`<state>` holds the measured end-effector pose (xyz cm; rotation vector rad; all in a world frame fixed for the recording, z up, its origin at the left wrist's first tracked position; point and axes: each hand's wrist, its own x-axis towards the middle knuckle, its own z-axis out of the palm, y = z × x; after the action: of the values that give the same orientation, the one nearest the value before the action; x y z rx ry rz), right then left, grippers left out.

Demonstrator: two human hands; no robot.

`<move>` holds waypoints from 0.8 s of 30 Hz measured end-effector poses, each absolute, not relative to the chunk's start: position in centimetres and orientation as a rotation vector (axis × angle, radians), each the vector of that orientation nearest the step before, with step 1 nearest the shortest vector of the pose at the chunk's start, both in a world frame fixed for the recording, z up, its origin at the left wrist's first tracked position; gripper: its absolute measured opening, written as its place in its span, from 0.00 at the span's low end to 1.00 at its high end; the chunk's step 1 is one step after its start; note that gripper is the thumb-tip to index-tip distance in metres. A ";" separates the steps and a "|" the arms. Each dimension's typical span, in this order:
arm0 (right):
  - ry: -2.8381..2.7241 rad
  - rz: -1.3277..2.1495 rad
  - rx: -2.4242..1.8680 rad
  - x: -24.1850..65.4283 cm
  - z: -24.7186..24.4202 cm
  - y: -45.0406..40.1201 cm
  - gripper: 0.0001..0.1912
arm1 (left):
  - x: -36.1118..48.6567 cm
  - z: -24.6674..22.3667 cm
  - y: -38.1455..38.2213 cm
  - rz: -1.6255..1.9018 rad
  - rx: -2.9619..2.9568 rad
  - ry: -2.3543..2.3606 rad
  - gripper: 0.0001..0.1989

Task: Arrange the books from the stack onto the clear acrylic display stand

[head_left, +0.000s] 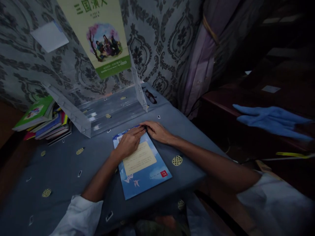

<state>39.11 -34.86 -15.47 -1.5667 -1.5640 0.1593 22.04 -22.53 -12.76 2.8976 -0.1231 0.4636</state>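
A blue book (158, 164) with a cream text panel and a red logo lies closed on the table, its near edge angled to the right. My left hand (129, 142) rests flat on its upper part, fingers stretched toward the far right corner. At that corner is my right hand (157, 131), its fingers reaching over the book's far edge and meeting my left fingertips. A small dark gap shows between the two hands; whether anything lies in it I cannot tell.
A clear acrylic stand (110, 109) is behind the book. Stacked books (49, 121) lie at the left, glasses (151, 96) at the back. A green-bordered poster (108, 42) and white card (50, 36) are before the patterned curtain (159, 42). A blue glove (270, 119) lies right.
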 end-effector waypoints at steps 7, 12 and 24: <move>-1.641 0.138 -1.559 39.2 -15.8 -35.0 0.27 | 21.5 -13.1 -23.5 0.506 2.831 -0.226 0.23; -1.668 0.129 -1.554 38.9 -15.6 -35.7 0.26 | 20.6 -12.9 -25.0 0.467 2.800 -0.247 0.22; -1.659 0.123 -1.481 36.1 -15.0 -40.4 0.23 | 17.5 -11.3 -30.4 0.244 2.806 -0.332 0.20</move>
<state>36.10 -40.44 -15.00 -1.4814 -1.6586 0.1231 17.47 -30.40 -11.28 2.8061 -0.3316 0.2435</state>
